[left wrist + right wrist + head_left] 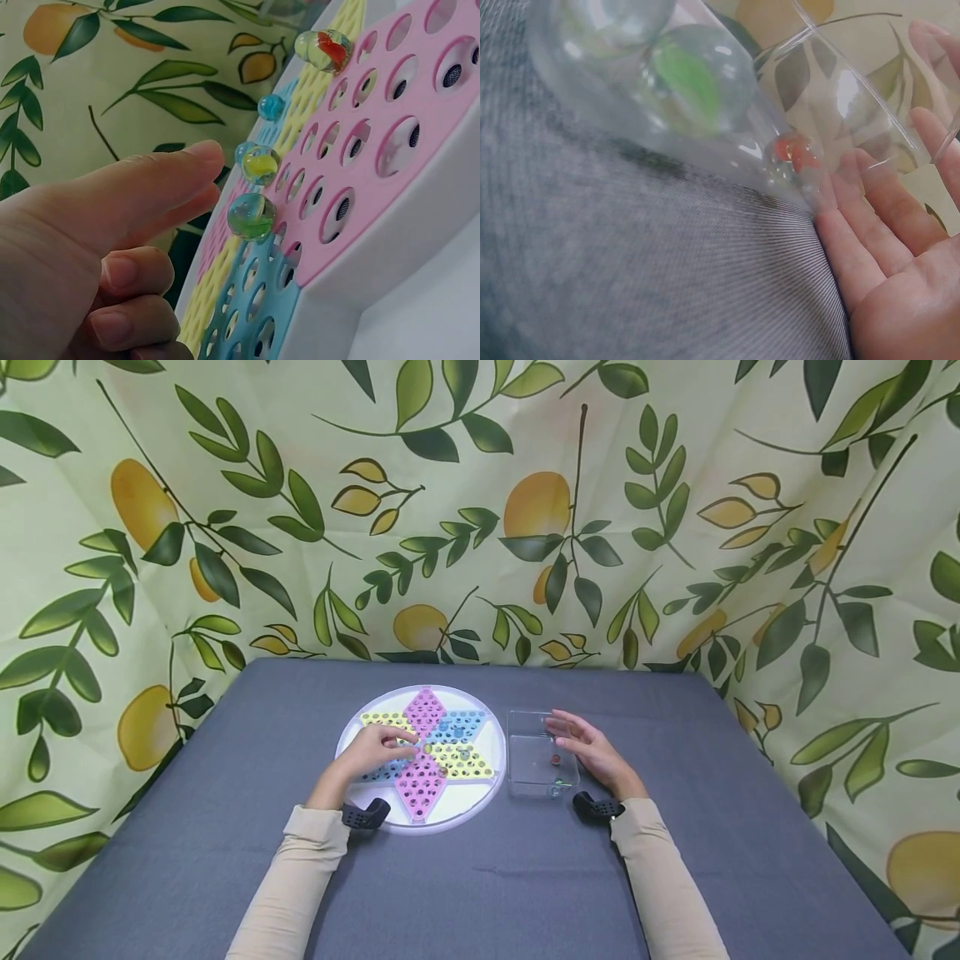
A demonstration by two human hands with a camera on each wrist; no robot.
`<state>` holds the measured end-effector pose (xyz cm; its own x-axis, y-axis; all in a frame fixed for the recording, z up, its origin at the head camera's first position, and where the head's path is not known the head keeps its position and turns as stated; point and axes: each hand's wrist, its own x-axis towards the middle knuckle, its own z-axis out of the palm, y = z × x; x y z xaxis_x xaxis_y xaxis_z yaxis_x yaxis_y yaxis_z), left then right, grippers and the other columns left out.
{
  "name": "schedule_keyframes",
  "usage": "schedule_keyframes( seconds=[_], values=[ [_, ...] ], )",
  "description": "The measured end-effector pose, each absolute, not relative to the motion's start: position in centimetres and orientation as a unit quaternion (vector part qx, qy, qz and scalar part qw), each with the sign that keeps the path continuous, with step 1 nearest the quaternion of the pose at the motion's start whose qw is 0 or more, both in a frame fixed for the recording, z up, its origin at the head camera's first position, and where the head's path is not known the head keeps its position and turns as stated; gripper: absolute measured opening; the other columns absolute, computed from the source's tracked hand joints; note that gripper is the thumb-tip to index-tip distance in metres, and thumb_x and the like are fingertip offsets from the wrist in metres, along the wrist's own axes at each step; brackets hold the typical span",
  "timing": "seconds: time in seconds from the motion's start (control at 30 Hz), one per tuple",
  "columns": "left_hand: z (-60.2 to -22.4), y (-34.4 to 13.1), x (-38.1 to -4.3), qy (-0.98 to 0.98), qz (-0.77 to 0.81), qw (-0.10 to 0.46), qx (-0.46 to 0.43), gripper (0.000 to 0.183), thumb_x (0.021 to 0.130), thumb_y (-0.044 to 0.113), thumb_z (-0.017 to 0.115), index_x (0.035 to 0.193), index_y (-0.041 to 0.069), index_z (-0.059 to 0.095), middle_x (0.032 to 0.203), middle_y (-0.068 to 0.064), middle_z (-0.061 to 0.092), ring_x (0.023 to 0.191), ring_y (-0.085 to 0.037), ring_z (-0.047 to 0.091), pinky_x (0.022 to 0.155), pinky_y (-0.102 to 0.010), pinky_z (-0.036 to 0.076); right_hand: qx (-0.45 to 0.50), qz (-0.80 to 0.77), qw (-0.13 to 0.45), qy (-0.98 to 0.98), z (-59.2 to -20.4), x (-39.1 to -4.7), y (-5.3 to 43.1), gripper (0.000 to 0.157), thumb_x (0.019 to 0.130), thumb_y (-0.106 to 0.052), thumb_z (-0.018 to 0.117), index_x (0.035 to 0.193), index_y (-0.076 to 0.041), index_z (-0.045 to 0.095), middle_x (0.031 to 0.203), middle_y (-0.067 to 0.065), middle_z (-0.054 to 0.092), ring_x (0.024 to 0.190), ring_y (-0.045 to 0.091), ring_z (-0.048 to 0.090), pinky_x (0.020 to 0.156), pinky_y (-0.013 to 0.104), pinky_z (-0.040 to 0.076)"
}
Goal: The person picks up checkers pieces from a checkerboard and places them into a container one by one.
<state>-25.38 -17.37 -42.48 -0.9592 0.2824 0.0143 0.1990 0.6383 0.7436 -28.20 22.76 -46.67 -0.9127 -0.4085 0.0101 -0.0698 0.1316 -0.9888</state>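
Observation:
A round white board (474, 802) with a star of pink, yellow and blue holes lies on the table. Over its left part hovers my left hand (372, 752), thumb and forefinger stretched out, other fingers loosely bent, holding nothing. Just past those fingertips, a green marble (252, 217) and a yellow marble (261, 165) sit on the board in the left wrist view. A blue marble (271, 106) and a red marble (331, 51) stand farther along. My right hand (596, 757) rests its extended fingers against the right side of a clear plastic box (521, 789).
Inside the box are a red-and-clear marble (793, 155) and a green-and-clear marble (697, 81), with another beside it. A grey cloth (480, 893) covers the table. Behind it hangs a leaf-and-fruit patterned curtain (465, 568).

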Motion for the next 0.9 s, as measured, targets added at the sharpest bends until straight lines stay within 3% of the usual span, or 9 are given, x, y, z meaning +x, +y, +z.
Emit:
schedule_keyframes(
  seconds=[0.53,0.77,0.9],
  values=[
    [-42.66,-17.52,-25.40,0.913,0.382,0.058,0.135,0.029,0.082,0.020,0.074,0.106,0.003,0.073,0.057,0.007,0.031,0.057,-0.009,0.030,0.056,-0.021,0.027,-0.163,-0.634,0.130,0.745,-46.61,-28.22,22.78,0.064,0.096,-0.016,0.057,0.151,-0.008,0.027,0.155,0.022,0.033,0.146,0.038,0.027,0.120,0.052,0.019],
    [-42.57,-17.55,-25.27,0.916,0.375,0.067,0.128,0.032,0.080,0.021,0.076,0.107,0.004,0.073,0.056,0.007,0.031,0.057,-0.009,0.029,0.056,-0.021,0.027,-0.176,-0.616,0.121,0.758,-46.73,-28.30,22.99,0.064,0.097,-0.019,0.056,0.151,-0.006,0.026,0.154,0.024,0.033,0.145,0.039,0.029,0.111,0.024,0.034],
    [-42.56,-17.52,-25.22,0.916,0.375,0.067,0.126,0.030,0.079,0.019,0.077,0.105,0.005,0.074,0.056,0.006,0.030,0.057,-0.010,0.029,0.056,-0.022,0.027,-0.177,-0.619,0.120,0.756,-46.75,-28.27,22.96,0.063,0.097,-0.019,0.056,0.151,-0.005,0.026,0.154,0.024,0.033,0.145,0.040,0.029,0.118,0.038,0.028]
  ],
)
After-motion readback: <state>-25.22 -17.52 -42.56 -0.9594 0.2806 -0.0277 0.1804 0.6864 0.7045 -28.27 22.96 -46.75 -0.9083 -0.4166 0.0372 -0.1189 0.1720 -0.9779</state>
